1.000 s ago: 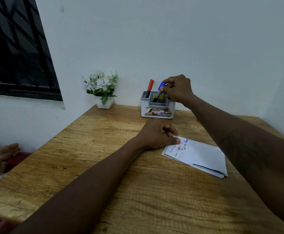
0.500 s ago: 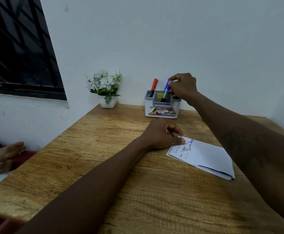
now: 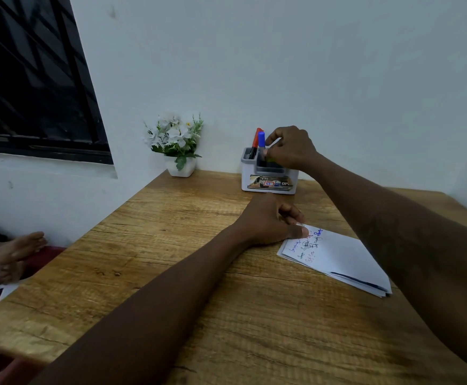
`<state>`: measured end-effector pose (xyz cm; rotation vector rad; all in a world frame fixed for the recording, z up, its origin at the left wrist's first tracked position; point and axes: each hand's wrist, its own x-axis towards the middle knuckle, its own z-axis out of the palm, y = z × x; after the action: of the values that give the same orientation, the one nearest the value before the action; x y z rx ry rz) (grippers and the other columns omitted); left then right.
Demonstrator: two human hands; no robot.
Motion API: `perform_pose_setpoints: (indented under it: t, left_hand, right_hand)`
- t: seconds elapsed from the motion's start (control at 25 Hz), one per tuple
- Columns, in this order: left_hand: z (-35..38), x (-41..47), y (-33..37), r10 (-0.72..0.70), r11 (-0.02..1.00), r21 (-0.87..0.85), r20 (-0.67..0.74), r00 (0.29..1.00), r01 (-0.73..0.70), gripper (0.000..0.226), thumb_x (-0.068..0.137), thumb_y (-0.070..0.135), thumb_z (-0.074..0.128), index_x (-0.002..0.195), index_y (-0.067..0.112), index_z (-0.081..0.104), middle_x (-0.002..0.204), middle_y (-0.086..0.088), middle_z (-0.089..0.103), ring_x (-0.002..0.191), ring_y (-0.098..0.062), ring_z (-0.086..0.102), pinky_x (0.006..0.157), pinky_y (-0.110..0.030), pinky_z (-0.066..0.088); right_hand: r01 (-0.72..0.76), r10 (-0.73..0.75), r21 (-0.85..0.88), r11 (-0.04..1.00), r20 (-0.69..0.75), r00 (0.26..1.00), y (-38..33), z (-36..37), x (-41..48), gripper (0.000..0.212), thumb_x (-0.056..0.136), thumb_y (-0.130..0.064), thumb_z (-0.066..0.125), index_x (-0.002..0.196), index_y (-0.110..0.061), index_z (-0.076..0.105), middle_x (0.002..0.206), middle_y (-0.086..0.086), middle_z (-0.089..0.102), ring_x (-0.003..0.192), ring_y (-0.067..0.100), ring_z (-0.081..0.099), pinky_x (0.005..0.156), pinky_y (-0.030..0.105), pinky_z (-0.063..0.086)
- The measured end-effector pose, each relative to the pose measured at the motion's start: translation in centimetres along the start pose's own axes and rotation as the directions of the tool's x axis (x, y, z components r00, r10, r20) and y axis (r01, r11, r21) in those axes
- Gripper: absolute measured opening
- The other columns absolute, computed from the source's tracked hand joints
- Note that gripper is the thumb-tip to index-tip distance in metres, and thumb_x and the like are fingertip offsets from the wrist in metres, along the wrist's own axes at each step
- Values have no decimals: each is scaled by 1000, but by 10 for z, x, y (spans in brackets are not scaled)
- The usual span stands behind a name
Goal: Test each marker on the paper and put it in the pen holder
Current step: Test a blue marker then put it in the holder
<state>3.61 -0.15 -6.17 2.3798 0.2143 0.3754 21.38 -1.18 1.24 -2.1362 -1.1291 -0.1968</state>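
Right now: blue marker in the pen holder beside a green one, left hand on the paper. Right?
No: head view shows a red marker, not green, beside the blue marker in the pen holder. The left hand on the paper is right.

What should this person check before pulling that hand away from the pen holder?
1. Blue marker inside pen holder: ok, upright beside the red marker.
2. Blue marker capped: ok, cap on top.
3. Right hand clear of the marker: not ok, fingertips at its barrel.
4. Holder flat on table: ok.
5. Paper secured: ok, left hand pinches its corner.
6. More markers left to test: cannot tell; none in view.
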Motion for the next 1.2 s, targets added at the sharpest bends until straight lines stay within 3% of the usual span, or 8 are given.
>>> perform_pose_setpoints:
  t: [0.08, 0.2, 0.32, 0.52, 0.76, 1.0, 1.12, 1.2]
  left_hand:
    - [0, 0, 0, 4, 1000, -6, 0, 1000, -4, 34, 79, 33, 86, 109, 19, 78, 99, 7, 77, 80, 1, 66, 65, -9, 46]
    - [-1, -1, 0, 8, 1000, -9, 1, 1000, -8, 33, 79, 32, 86, 109, 19, 78, 98, 8, 77, 81, 0, 67, 69, -11, 49]
    - [-1, -1, 0, 13, 1000, 2, 6, 1000, -13, 34, 80, 32, 85, 110, 19, 78, 99, 6, 77, 80, 0, 65, 67, -10, 46]
    - [-1, -1, 0, 11, 1000, 3, 9, 1000, -11, 35, 80, 32, 85, 111, 19, 78, 101, 6, 77, 78, 2, 65, 65, -8, 45]
    - [0, 1, -1, 28, 1000, -5, -3, 1000, -28, 33, 79, 32, 86, 108, 20, 79, 96, 9, 77, 79, 2, 65, 64, -6, 45]
    - [0, 0, -2, 37, 999, -2, -9, 999, -37, 31, 78, 32, 87, 106, 21, 80, 76, 21, 67, 73, 8, 64, 60, -1, 43]
    - [-1, 0, -1, 29, 1000, -1, 2, 1000, -29, 32, 79, 32, 86, 107, 20, 79, 89, 17, 74, 76, 4, 65, 64, -5, 47]
    - [-1, 0, 0, 22, 1000, 2, 8, 1000, -22, 33, 79, 32, 86, 109, 19, 79, 98, 9, 77, 79, 1, 66, 66, -8, 47]
  right_hand:
    - [1, -1, -7, 1000, 9, 1000, -1, 0, -1, 41, 78, -42, 84, 115, -26, 74, 118, 3, 75, 109, 20, 69, 94, 37, 54]
    - [27, -25, -113, 993, 26, 999, -5, 1, -2, 50, 82, -57, 78, 126, -34, 72, 119, -5, 76, 110, 16, 69, 88, 34, 52]
    - [62, -54, -179, 982, 50, 997, -11, 3, -4, 46, 90, -53, 73, 131, -34, 70, 117, -7, 77, 111, 19, 68, 83, 32, 49]
    - [34, -37, -90, 995, -37, 999, -9, 3, 0, 19, 92, -34, 70, 101, -17, 74, 88, 0, 68, 92, 25, 67, 73, 32, 44]
    - [-81, 110, 189, 979, -147, 983, 1, -11, 3, 38, 100, -33, 60, 88, 2, 71, 78, 9, 66, 75, 23, 58, 78, 43, 51]
    - [-56, 58, 20, 998, -143, 988, 12, -14, -1, 43, 96, -40, 67, 76, -3, 75, 66, 8, 65, 60, 18, 56, 64, 29, 41]
    - [-43, 28, -105, 994, -134, 991, 15, -13, 0, 38, 97, -38, 67, 75, -7, 72, 59, -1, 57, 55, 11, 50, 60, 26, 35]
    - [-43, 24, -111, 993, -162, 986, 17, -11, 0, 33, 93, -38, 71, 83, -7, 78, 66, 0, 64, 61, 14, 56, 63, 25, 38]
